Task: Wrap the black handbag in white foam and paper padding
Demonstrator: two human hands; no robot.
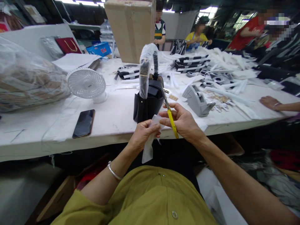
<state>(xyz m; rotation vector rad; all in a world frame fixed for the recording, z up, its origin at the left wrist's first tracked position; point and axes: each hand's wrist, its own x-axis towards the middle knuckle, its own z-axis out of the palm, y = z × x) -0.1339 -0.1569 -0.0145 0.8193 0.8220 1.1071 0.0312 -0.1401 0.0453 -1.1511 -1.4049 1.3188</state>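
My left hand (146,132) pinches a strip of thin, whitish translucent wrapping (148,150), whose loose end hangs below the table edge. My right hand (184,122) is closed around yellow-handled scissors (172,122), the metal blades pointing up and away. Its fingertips also reach the upper end of the strip, close to my left fingers. Just beyond both hands a black handbag (146,107) stands upright on the table. Clear and white wrapping (144,75) covers its raised handle.
A phone (83,123), a white fan (86,83) and a plastic-bagged bundle (30,78) lie left. At right are a grey tape dispenser (199,100), white strips and wrapped straps (192,64). Another person's hand (269,102) rests at the table's right edge. A carton (131,31) stands behind.
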